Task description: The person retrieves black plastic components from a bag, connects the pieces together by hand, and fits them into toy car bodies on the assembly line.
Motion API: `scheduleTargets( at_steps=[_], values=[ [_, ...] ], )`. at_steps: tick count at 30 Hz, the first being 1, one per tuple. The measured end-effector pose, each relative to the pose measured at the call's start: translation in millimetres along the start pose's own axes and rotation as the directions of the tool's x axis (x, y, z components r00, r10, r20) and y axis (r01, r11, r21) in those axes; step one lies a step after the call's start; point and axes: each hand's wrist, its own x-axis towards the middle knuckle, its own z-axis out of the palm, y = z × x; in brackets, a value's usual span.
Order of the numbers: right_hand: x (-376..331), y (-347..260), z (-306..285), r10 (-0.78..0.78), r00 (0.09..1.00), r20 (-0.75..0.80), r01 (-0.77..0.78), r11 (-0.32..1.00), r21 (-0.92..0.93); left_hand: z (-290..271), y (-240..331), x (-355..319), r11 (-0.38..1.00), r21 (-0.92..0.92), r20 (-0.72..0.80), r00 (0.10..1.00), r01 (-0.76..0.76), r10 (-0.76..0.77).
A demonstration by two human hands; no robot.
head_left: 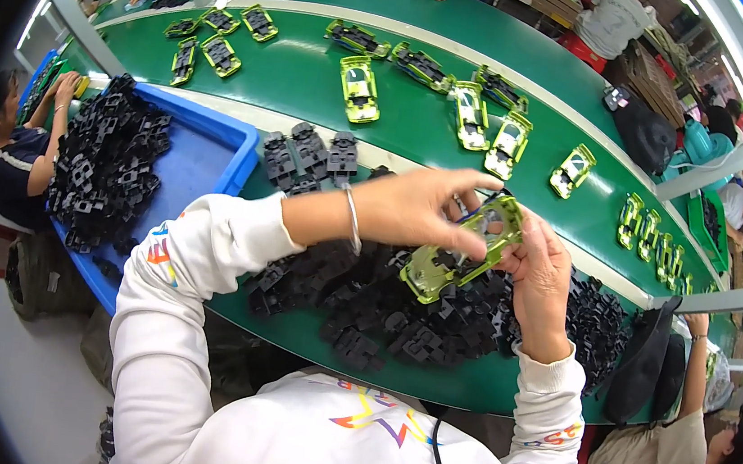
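Note:
A lime-green toy car body (428, 277) with dark windows is held tilted in front of me, above a heap of black plastic parts (415, 332). My right hand (539, 259) grips its right side between thumb and fingers. From the left, my left hand (411, 204) reaches over the car's upper end, thumb on one side and fingers curled on the other. Something dark shows between those fingers, but I cannot make out whether it is a separate piece. Black seat-like chassis parts (310, 148) lie near my left wrist, which wears a metal bangle (353, 216).
On the left, a blue tray (208, 147) holds a pile of black parts (107, 163). Several green car bodies (359, 88) lie on the green conveyor belt (290, 60) beyond. Small black pieces (594, 332) are heaped at right, beside a black bag (643, 365). Other people work on both sides.

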Motion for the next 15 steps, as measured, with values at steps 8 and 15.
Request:
scheduleTargets(
  at_steps=[8,15],
  values=[
    [-42.6,-14.2,-69.3,-0.039,0.959,-0.28,0.071,0.992,0.103,-149.4,-118.2,85.0,0.784,0.613,-0.551,0.766,0.102,0.331],
    [-74.4,-9.9,-107.8,-0.032,0.945,-0.327,0.077,0.989,0.126,-175.3,-175.4,162.8,0.474,0.656,-0.723,0.669,0.588,0.171]
  ],
)
